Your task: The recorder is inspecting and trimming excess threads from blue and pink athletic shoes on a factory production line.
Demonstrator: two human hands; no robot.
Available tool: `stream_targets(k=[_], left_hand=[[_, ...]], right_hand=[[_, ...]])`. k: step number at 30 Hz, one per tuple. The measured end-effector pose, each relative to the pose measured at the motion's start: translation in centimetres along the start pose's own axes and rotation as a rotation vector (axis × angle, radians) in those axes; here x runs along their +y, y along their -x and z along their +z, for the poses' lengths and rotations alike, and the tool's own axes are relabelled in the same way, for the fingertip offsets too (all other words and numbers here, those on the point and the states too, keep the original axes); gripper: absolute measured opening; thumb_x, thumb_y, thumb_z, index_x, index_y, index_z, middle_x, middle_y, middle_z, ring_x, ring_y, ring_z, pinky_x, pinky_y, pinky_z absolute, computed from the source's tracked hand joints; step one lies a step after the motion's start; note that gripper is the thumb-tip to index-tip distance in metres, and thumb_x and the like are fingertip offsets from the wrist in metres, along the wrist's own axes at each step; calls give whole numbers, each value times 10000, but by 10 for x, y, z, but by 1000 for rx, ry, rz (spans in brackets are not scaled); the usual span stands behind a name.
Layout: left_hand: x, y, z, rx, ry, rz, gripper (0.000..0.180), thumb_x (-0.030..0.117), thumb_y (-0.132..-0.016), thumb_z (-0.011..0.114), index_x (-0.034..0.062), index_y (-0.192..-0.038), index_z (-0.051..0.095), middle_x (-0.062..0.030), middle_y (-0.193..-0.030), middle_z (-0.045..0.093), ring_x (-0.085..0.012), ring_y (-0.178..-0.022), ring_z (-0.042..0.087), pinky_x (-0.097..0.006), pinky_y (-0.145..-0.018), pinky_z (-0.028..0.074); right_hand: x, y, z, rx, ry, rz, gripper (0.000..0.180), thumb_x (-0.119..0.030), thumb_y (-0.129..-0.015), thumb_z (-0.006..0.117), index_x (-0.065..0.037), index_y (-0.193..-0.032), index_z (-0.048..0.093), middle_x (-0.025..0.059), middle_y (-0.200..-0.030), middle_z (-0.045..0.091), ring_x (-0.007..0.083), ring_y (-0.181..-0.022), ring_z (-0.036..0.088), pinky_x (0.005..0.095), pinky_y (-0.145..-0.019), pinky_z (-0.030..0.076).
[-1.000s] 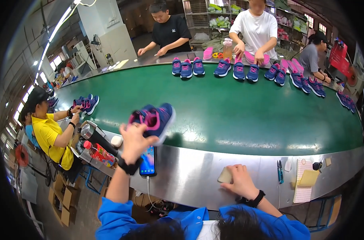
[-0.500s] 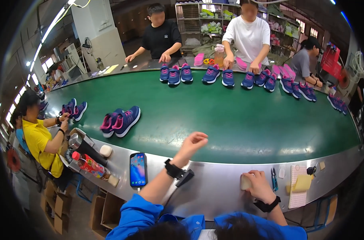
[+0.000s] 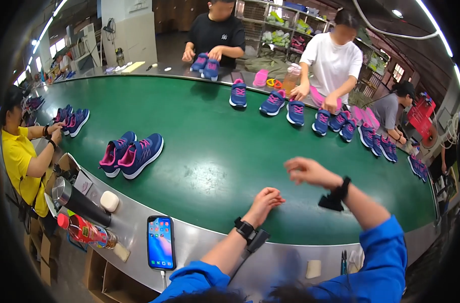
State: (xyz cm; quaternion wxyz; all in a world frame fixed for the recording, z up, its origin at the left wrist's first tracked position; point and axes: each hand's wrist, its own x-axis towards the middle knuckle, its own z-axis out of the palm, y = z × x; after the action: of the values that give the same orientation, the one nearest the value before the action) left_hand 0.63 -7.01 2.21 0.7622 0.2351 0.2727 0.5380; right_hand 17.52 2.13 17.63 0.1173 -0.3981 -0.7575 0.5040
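Head view: the left hand (image 3: pixel 267 198) hangs over the near edge of the green belt (image 3: pixel 214 151), its fingers curled loosely into a narrow fist with nothing in it. The right hand (image 3: pixel 304 170) is raised above the belt, a little further out and to the right, fingers bent and also holding nothing; it is slightly blurred. Both wrists wear black bands. The nearest shoes are a pair of blue and pink sneakers (image 3: pixel 131 154), lying side by side on the belt well to the left of the left hand. A phone (image 3: pixel 161 242) with a lit screen lies on the metal rim (image 3: pixel 199 242) just left of the left forearm. Further left on the rim sit a white case (image 3: pixel 109 201) and a red bottle (image 3: pixel 86 231) on its side. Across the belt, 2 people handle more blue shoes (image 3: pixel 295 112).
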Motion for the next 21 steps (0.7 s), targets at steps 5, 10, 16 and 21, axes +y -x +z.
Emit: stream_targets(k=[5,10,16,21], left_hand=[[-3,4,2,-40,226,-59,224,256,-1000,501,55,-1078,562,-82,-968,629,-242,-1004,645,-324,-886,488],[-30,0,9,-67,430,-131,312,316,-1009,461,93,-1205,555,-54,-1104,632,-174,-1054,605,-324,-931,450],[-1,11,16,170,428,-261,441,357,-996,460,117,-1364,493,-4,-1272,592,-126,-1120,557,-309,-958,413],[-11,9,19,120,467,-278,455,379,-991,446,107,-1352,504,-10,-1231,610,-124,-1087,566,-303,-925,415]], right_hand=[[7,-222,-29,40,-93,171,452,-124,-923,622,-58,-1344,470,107,-1079,599,176,-867,649,310,-746,562],[30,-370,-28,405,-533,191,536,-59,-936,532,-147,-1439,367,201,-1303,479,293,-1007,627,381,-834,569],[40,-433,20,552,-745,65,632,-113,-970,484,-284,-1526,237,132,-1483,319,302,-1242,440,469,-940,496],[45,-419,25,854,-712,122,498,-34,-903,391,-185,-1366,492,103,-1262,485,274,-1092,517,449,-756,603]])
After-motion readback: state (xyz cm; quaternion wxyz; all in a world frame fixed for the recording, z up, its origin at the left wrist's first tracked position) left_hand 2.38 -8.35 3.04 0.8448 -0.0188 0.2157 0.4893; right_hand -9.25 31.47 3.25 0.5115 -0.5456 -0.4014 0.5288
